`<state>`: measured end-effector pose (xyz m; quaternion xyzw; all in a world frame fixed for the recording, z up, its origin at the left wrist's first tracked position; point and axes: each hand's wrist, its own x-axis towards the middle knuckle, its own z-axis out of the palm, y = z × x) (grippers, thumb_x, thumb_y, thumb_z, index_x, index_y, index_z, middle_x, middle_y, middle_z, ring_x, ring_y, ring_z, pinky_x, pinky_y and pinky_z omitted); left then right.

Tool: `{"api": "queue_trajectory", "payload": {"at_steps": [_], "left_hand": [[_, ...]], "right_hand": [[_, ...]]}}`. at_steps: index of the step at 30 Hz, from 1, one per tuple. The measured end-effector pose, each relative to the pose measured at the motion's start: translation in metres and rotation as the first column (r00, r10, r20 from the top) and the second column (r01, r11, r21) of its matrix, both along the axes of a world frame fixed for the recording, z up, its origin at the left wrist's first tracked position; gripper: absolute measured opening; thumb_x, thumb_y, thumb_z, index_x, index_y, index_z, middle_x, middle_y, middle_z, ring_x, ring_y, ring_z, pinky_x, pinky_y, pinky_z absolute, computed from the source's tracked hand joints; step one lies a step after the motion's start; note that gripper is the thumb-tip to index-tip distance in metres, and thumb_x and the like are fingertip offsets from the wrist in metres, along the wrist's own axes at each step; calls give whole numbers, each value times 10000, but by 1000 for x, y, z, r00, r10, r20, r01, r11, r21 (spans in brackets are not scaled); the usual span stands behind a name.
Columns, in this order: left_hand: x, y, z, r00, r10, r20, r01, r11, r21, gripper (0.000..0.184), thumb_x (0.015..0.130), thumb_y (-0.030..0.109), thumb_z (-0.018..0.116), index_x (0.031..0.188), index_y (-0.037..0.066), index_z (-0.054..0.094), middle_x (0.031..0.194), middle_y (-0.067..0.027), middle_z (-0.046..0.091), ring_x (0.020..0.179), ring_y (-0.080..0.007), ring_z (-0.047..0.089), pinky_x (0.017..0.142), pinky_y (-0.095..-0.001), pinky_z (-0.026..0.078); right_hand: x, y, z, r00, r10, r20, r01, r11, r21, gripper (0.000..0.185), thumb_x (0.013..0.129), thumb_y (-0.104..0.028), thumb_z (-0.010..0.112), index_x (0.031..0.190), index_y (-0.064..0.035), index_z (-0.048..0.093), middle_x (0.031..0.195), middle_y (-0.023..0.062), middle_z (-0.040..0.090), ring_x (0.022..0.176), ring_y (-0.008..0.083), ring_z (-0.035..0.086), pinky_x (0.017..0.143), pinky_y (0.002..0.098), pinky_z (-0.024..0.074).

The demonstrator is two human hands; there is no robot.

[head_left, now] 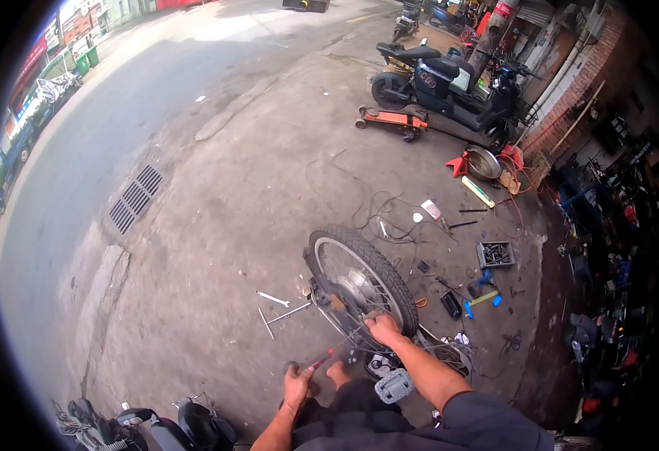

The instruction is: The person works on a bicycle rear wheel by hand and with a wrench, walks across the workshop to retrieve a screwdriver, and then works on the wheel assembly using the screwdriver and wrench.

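A spoked wheel with a black knobbly tyre (396, 279) stands upright in front of me, joined to a vehicle frame low between my legs. My left hand (297, 385) is closed round the red handle of a screwdriver (320, 361), whose thin shaft points up and right to the wheel. At the wheel's near side, my right hand (383, 329) has its fingers curled in by the spokes and frame. What they grip is hidden. A grey pedal (394, 386) lies below my right forearm. Left of the wheel are an open-ended wrench (273, 299) and a T-handle wrench (284, 313).
Loose cables (382, 207), a metal box of small parts (495, 254) and blue-and-yellow tools (484, 298) lie right of the wheel. Farther off are an orange floor jack (393, 120), a metal bowl (483, 162) and a parked scooter (450, 83). A drain grate (136, 199) is at left.
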<state>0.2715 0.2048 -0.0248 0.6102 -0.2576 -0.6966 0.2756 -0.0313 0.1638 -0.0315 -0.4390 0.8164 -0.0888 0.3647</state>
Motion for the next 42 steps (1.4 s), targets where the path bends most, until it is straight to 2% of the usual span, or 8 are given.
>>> {"api": "queue_trajectory", "payload": {"at_steps": [7,13,23,26,29,32,37,42], "left_hand": [[8,-18,2,984,80,-161,16,854,520,287,893,246,648,978,14,501,709,-79,510,460,-193,483,366,-381,390],[10,15,-60,931,-47,363,270,756,-596,353,860,230,674,1071,-16,535,892,-179,572,728,-314,604,677,-405,517],[12,-18,3,978,26,-206,64,906,418,436,838,274,700,1137,-1,541,821,-146,647,727,-278,645,677,-371,542],[5,-12,20,956,-258,142,279,948,-152,504,811,300,725,1142,-27,532,852,-158,654,771,-285,655,689,-360,538],[13,-16,26,594,-447,669,772,550,-319,522,794,275,748,1137,-48,524,823,-137,644,753,-270,646,685,-364,531],[12,-17,3,901,-403,159,423,898,-124,518,782,272,764,1121,-48,539,839,-137,651,755,-285,639,695,-376,524],[18,-26,-3,952,-174,-253,248,921,299,401,783,239,761,1011,-33,574,778,-97,610,736,-312,611,680,-404,508],[10,-14,22,657,-291,695,683,621,-385,416,752,244,764,1057,24,588,952,-185,658,880,-376,636,760,-435,508]], "right_hand": [[5,-2,3,998,-69,-4,69,998,6,378,873,-365,576,1055,-51,680,1121,227,639,1089,389,591,932,451,453],[3,-1,1,994,-93,49,93,996,5,402,871,-365,586,1076,-31,675,1145,238,629,1111,384,583,958,444,439],[9,-7,21,994,-102,37,101,995,23,402,868,-373,582,1086,-52,682,1153,228,631,1122,372,582,972,425,431],[9,-7,21,997,-75,-4,75,996,47,418,869,-401,567,1079,-62,691,1147,223,636,1116,366,588,969,424,433],[10,-4,17,997,-71,-18,72,997,21,457,867,-437,548,1066,-52,694,1140,218,641,1113,367,588,969,423,434],[14,-6,34,994,-101,-32,103,991,80,463,866,-441,545,1086,-58,683,1169,214,629,1136,378,571,987,418,424],[17,-6,39,993,-122,2,121,989,90,486,870,-444,531,1116,-47,665,1198,226,610,1172,381,545,1006,422,411],[12,-6,19,991,-130,5,130,989,64,463,862,-440,541,1111,-73,672,1201,227,608,1162,385,555,988,430,425]]}}
